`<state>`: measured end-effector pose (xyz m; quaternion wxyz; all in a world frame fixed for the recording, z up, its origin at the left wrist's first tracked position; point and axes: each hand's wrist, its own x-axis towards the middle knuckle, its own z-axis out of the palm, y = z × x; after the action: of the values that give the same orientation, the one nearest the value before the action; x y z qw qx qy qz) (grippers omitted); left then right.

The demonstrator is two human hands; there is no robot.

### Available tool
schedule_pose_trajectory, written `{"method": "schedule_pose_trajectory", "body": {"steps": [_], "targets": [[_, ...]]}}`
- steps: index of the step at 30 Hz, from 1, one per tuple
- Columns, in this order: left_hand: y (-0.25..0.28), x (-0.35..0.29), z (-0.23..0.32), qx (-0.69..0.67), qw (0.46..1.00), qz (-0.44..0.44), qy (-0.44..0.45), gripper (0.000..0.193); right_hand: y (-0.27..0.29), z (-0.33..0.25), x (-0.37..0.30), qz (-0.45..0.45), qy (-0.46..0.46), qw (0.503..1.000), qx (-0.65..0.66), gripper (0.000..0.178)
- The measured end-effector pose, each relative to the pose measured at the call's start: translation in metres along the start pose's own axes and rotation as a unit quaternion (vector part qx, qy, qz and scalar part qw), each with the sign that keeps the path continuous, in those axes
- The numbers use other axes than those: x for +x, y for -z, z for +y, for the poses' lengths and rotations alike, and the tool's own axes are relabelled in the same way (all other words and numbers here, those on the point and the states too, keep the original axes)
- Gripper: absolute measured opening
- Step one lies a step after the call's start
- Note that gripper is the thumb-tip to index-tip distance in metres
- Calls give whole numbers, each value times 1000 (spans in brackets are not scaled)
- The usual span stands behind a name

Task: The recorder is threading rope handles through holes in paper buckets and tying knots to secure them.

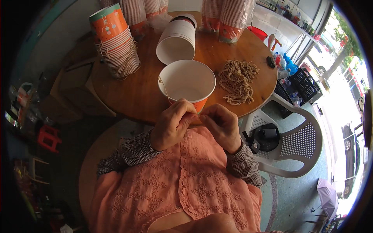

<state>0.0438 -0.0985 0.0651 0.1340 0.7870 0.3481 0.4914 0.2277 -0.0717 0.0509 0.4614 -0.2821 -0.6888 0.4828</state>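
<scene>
Left hand (173, 123) and right hand (223, 126), each grip pinched closed (contents indiscernible), near the rim of a round, smooth paper tub (186, 75), centre frame; coarse twine (237, 91) heaps right; glossy wooden worktop (136, 95); greenish floor (289, 194), lower right.

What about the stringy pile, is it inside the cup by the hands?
No, the stringy pile lies on the wooden table, to the right of that cup.
</scene>
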Motion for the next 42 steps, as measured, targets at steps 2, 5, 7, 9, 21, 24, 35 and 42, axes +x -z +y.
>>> {"method": "schedule_pose_trajectory", "body": {"steps": [2,5,7,9,21,24,35,42], "targets": [[-1,-1,0,4,1000,10,-6,13,2,1,1,0,-13,1000,24,11],[0,-3,-1,21,1000,7,-15,18,3,-2,2,-20,-59,995,75,7],[0,-4,-2,55,996,4,-68,21,11,-12,5,-56,-102,989,95,7],[-2,-3,-4,63,994,19,-91,23,21,-14,11,-88,-144,979,113,8],[-27,23,-23,320,943,-7,-90,51,94,39,141,267,97,943,172,17],[-10,13,-32,360,928,-59,-77,40,75,71,115,238,37,958,158,16],[11,15,-30,332,942,-35,-23,38,-14,70,39,135,24,969,203,11],[1,25,-43,354,935,-31,-7,21,-28,82,36,142,53,977,150,11]]}}
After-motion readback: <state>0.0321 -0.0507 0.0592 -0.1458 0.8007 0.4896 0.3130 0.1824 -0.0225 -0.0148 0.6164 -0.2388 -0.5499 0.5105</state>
